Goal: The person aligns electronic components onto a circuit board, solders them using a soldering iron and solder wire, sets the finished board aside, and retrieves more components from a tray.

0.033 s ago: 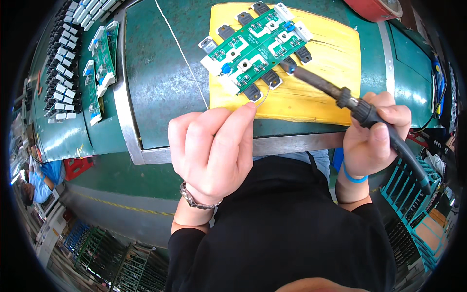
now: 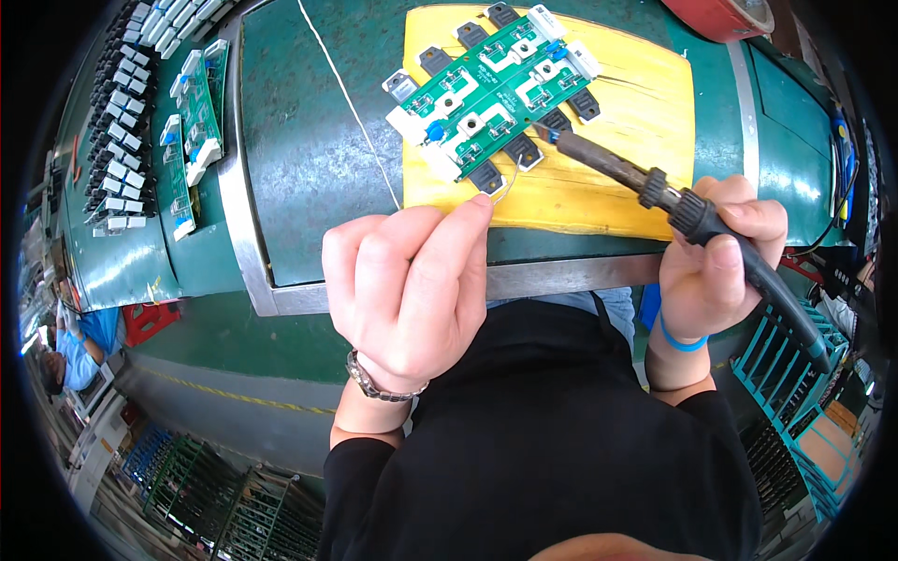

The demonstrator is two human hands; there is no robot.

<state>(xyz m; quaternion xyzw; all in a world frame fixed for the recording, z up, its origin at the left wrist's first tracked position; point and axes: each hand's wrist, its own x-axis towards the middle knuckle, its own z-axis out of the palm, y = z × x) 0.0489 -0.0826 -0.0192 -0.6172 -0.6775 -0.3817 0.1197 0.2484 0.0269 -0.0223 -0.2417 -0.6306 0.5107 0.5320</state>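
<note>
A view from above looks down on a person in a black long-sleeved top working at a green metal workbench [image 2: 309, 140] with a bare steel edge.

The left hand [image 2: 407, 280] is curled into a loose fist, its thumb and forefinger pressed together on a thin silvery solder wire [image 2: 510, 182]. The wire curves up from the fingertips to the near edge of a green printed circuit board [image 2: 491, 89]. A metal bracelet circles that wrist.

The right hand [image 2: 711, 257] is wrapped around the black handle of a soldering iron [image 2: 655, 192], held like a thick pen. Its dark, scorched metal tip points up and left and meets the board's near edge, just beside the end of the wire. A blue band sits on this wrist, and the iron's black cable runs off to the lower right.

The board lies tilted on a yellow wooden slab [image 2: 617, 140] in the middle of the bench. It carries white connectors, a blue component and black square parts overhanging its edges.

The board is probably light and stiff, with fragile joints; its bare edges look safest to grip. The wire seems soft and easily bent, so a pinch close to its end steadies it. The iron's tip is likely hot; only the handle is fit to hold.

To the left, more green circuit boards [image 2: 192, 122] and rows of small black-and-white components [image 2: 117, 140] lie on the bench. A thin white cord [image 2: 351, 103] crosses the surface. The rim of a red round container [image 2: 720, 17] shows at the top.
</note>
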